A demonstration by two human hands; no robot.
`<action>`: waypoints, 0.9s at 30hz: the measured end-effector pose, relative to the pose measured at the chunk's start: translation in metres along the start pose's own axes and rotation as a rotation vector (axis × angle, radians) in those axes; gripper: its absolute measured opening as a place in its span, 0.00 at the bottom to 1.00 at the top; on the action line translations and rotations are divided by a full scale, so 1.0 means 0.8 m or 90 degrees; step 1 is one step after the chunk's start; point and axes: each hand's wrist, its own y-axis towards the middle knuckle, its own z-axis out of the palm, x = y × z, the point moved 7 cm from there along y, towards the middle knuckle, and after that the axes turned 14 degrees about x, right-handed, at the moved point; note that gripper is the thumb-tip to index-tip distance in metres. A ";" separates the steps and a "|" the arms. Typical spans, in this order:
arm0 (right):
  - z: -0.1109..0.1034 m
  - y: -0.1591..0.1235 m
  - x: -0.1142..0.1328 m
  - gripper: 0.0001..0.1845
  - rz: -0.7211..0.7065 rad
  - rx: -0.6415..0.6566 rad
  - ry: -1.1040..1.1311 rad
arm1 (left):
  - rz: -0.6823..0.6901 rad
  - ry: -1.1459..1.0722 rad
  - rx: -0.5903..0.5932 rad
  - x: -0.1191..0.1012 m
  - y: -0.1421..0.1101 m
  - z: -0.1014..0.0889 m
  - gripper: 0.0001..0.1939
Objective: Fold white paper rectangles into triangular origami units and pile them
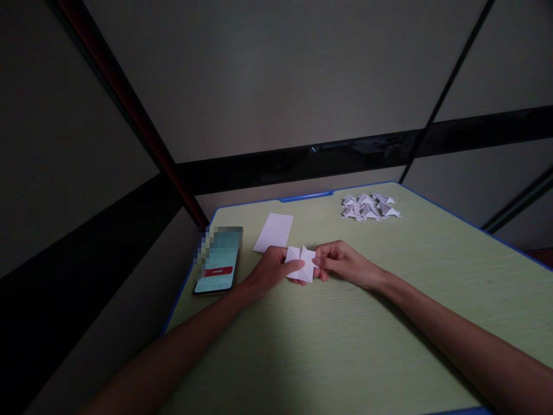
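A small white folded paper (306,270) is held between both hands over the middle of the table. Creases show on it, and a pointed flap stands up at its top edge. My left hand (276,266) grips its left side, thumb on top and fingers underneath. On the right edge, my right hand (334,259) pinches the paper between thumb and fingers. A flat white sheet of paper (275,231) lies just beyond my left hand. Several folded white paper figures (370,207) sit grouped in two rows at the far right.
The light green table (415,248) has a blue edge. A phone (219,262) with a lit screen lies at its left side. A blue strip (306,196) sits on the far edge, close to the panelled wall (276,80).
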 end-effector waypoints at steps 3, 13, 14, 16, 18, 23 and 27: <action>0.000 -0.001 0.002 0.08 -0.001 0.003 -0.002 | -0.003 -0.004 0.004 0.000 0.000 0.000 0.08; -0.003 0.002 -0.001 0.12 -0.018 -0.052 0.029 | -0.036 -0.037 -0.039 0.007 0.001 -0.002 0.08; -0.002 0.002 0.000 0.13 -0.012 -0.059 0.022 | -0.042 -0.040 -0.046 0.007 0.001 -0.002 0.07; 0.000 0.003 0.001 0.16 0.000 -0.072 0.001 | -0.050 -0.033 -0.054 0.008 0.001 -0.002 0.07; -0.001 0.002 0.002 0.16 0.004 -0.084 -0.032 | -0.041 -0.007 -0.065 0.007 0.001 -0.004 0.07; 0.001 0.001 -0.002 0.18 0.010 -0.051 -0.082 | -0.002 0.036 -0.079 0.006 0.002 -0.010 0.09; -0.001 0.000 0.001 0.18 -0.009 -0.076 -0.071 | 0.021 0.017 -0.115 0.003 0.000 -0.013 0.09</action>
